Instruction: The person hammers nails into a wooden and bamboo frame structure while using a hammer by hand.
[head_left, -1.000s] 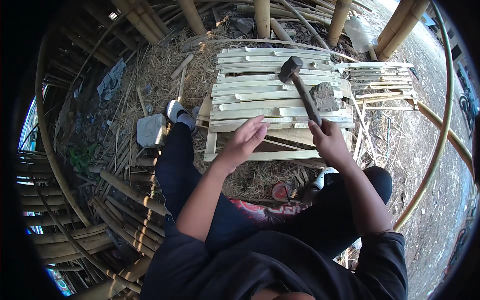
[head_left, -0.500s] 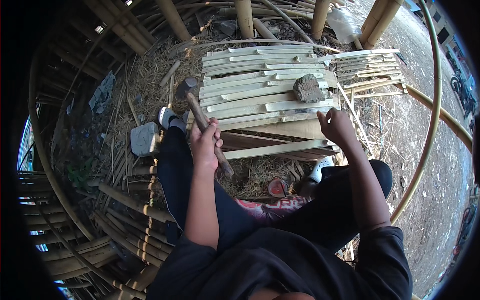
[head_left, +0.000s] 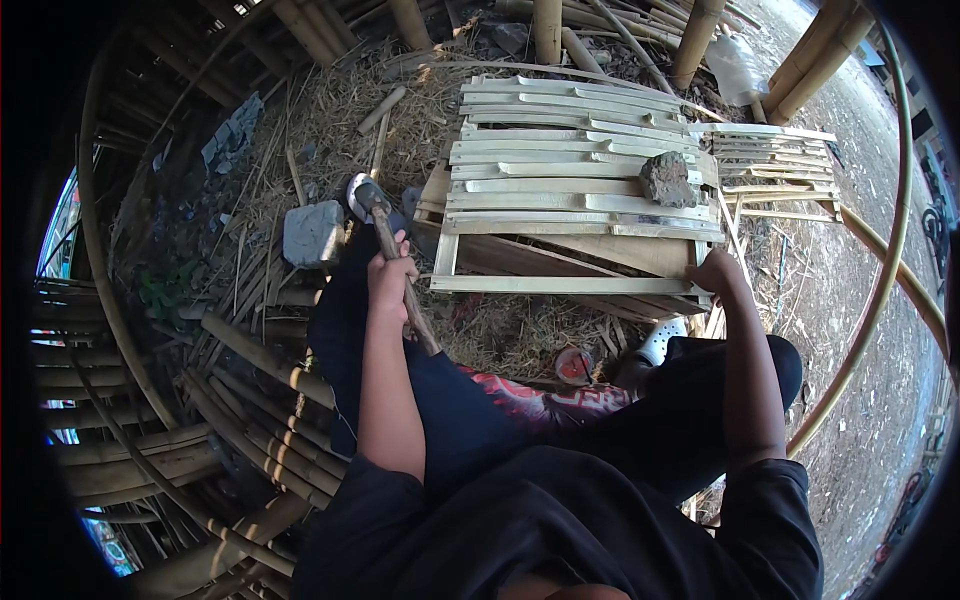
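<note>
My left hand point(head_left: 392, 278) is wrapped around the wooden handle of a hammer point(head_left: 418, 318). The hammer's dark head is up by my left shoe and hard to make out against it. Ahead lies a panel of pale split-bamboo slats point(head_left: 530, 200), laid crosswise over boards point(head_left: 590, 252). My right hand point(head_left: 718, 274) is closed at the panel's near right corner, its fingertips by the end of the nearest slat point(head_left: 560, 285). Whatever those fingers pinch is too small or hidden to see. A rough grey stone point(head_left: 668, 180) rests on the slats at the right.
A grey block point(head_left: 313, 235) stands left of my left shoe. A smaller slatted panel point(head_left: 775, 165) lies beyond at the right. Upright bamboo poles point(head_left: 547, 30) rise at the back. Bamboo poles point(head_left: 270, 360) lie lower left. A reddish round container point(head_left: 574, 366) sits between my legs.
My right hand has come down from above the slats to the near right corner. My left hand has lowered the hammer away from the panel's left edge. The view has shifted left.
</note>
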